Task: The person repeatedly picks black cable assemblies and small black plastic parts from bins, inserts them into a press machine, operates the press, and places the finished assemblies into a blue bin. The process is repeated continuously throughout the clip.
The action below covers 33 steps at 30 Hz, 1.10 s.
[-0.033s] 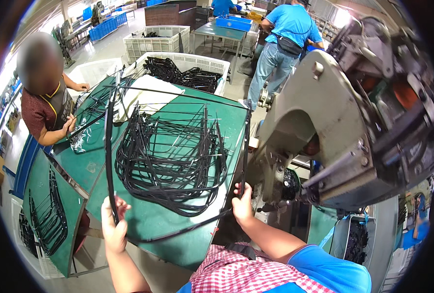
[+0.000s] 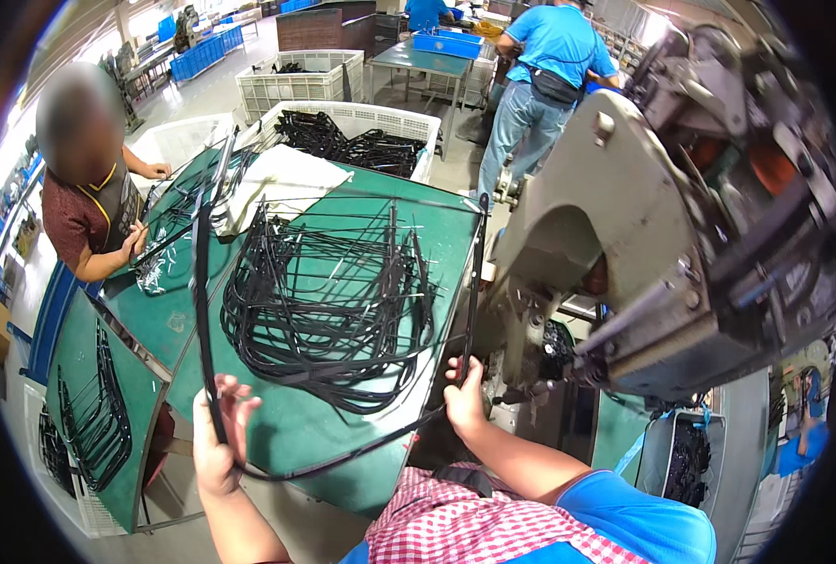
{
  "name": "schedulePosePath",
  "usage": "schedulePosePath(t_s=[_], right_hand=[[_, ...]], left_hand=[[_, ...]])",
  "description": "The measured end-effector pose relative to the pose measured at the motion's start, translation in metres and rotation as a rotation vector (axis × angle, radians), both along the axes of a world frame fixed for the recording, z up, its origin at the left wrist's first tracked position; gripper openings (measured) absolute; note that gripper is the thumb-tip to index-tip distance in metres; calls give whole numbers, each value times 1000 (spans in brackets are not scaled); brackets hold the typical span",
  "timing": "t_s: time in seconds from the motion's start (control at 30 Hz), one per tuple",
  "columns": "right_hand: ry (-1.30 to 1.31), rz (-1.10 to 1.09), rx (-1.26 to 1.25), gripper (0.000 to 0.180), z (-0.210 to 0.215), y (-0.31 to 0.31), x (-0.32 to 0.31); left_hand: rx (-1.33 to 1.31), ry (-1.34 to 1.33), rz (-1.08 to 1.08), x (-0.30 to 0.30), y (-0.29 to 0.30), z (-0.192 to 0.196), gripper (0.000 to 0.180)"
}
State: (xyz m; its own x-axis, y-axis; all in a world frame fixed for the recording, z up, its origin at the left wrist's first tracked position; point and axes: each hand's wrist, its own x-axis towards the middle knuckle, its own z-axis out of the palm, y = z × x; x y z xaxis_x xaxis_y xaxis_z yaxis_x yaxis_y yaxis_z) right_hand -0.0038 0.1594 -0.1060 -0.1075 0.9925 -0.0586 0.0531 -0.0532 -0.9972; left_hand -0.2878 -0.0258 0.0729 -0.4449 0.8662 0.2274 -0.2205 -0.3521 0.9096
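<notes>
Place: we stood on a factory floor | signs: a heavy grey press machine [image 2: 643,254] beside us, a green surface [image 2: 296,423] heaped with black bent strips [image 2: 333,291], white plastic crates [image 2: 380,122] of the same parts, co-workers [image 2: 84,207] at neighbouring stations.

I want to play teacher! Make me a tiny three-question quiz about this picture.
1. True or false: both hands hold the same black frame.
2. What colour is the table? A red, B green, C white.
3. Fill in: the pile of black frames lies on the ____.

Key:
1. True. The left hand grips one side and the right hand the other, beside the grey machine.
2. B.
3. Table.
</notes>
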Motion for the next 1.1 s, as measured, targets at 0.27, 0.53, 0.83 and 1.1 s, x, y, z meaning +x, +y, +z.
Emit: schedulePosePath(t_s=[0.27,0.53,0.83,1.1], right_hand=[[-300,762,55,41,-34,-66,132],[-781,136,388,30,-54,86,252],[-808,30,739,36,-46,164,215],[-637,14,928,33,25,112,233]], left_hand=[[158,-453,-704,153,-4,50,102],[-351,-460,-779,252,-39,27,93],[-602,-311,-732,309,5,-12,86],[-614,-341,-726,299,39,-14,95]])
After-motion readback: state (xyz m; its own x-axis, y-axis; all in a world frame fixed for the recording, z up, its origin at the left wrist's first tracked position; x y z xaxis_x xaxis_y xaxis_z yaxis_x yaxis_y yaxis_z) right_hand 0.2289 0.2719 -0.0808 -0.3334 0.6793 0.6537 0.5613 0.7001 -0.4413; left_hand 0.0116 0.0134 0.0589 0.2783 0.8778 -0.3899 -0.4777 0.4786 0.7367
